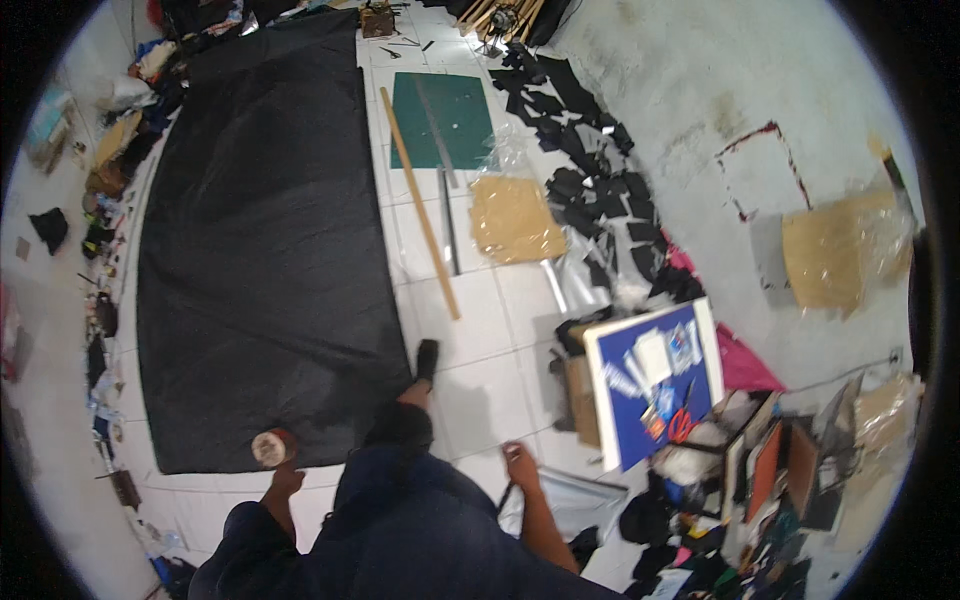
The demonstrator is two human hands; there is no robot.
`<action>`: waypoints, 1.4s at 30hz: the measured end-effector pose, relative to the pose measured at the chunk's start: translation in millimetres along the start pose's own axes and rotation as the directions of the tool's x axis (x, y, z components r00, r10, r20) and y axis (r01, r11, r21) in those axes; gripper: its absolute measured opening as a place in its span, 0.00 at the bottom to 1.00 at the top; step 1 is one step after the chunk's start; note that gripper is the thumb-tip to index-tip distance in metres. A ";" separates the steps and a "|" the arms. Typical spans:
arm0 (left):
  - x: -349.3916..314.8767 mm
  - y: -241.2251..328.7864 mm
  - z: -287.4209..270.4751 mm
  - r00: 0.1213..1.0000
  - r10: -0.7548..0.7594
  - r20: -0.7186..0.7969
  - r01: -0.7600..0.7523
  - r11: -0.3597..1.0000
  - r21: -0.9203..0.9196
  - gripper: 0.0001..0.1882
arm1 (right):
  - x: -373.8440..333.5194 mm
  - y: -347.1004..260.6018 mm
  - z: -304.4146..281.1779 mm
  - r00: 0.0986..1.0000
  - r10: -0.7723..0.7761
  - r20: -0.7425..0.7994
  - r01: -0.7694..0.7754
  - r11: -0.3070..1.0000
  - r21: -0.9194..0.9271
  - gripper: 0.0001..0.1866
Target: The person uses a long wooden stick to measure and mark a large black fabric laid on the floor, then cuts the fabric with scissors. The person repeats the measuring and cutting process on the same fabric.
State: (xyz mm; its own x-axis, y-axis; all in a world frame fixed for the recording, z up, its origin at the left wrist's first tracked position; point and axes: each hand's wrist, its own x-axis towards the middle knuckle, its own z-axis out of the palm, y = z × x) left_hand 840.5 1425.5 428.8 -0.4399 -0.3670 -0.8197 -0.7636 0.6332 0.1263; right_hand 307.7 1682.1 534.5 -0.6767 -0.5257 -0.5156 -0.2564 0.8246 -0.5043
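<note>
On the tiled floor [478,385], black sheet [270,250] lies spread; at its near end the L hand [286,479] seems to grasp a roll-like thing [272,448] w/ pale round end, fingers at its lower side. R hand [519,464] is nr a grey sheet [585,505], fingers curled; can't tell if they hold anything. Main risk, I'd say: roll slips b/c the hold looks one-sided, then drops & marks or drags the creased black sheet. Foot [428,358] is just beside the sheet's R edge, so a careless step could ruck it. Wooden strip [420,205] nr that edge = poss. trip hazard. Blue board [618,425] on R carries loose bits incl. red-handled scissors [682,426]; a knock could spill them.
</note>
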 end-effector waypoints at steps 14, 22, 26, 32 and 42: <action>167.4 157.9 -628.3 0.948 -0.071 -0.310 -0.234 0.507 -0.830 0.18 | 191.7 -152.0 -153.3 0.965 0.249 0.079 -0.261 0.917 0.302 0.25; 182.8 135.2 -615.1 0.991 0.069 0.119 0.029 0.741 -0.670 0.13 | 417.3 -201.8 -231.8 0.932 0.098 0.350 -0.084 0.995 -0.054 0.22; 179.8 174.7 -655.3 0.995 -0.013 0.095 0.088 0.510 -0.855 0.09 | 537.2 -305.4 -252.7 0.924 0.025 0.381 0.016 0.995 -0.103 0.22; 243.3 135.8 -734.9 0.998 -0.018 -0.056 -0.039 0.521 -0.853 0.11 | 687.6 -479.4 -246.4 0.912 -0.126 0.390 0.173 0.981 -0.086 0.21; 330.1 20.8 -986.4 0.958 0.028 0.286 0.228 0.528 -0.818 0.16 | 813.6 -698.4 -259.7 0.908 -0.121 0.400 0.157 0.986 -0.059 0.19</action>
State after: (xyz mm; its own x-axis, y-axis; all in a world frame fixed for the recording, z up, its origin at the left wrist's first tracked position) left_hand 213.1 645.4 711.9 -0.3077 -0.1393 -0.9412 -0.8903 -0.3069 0.3365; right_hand -242.9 732.8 647.2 -0.3073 -0.6609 -0.6847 -0.3996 0.7426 -0.5374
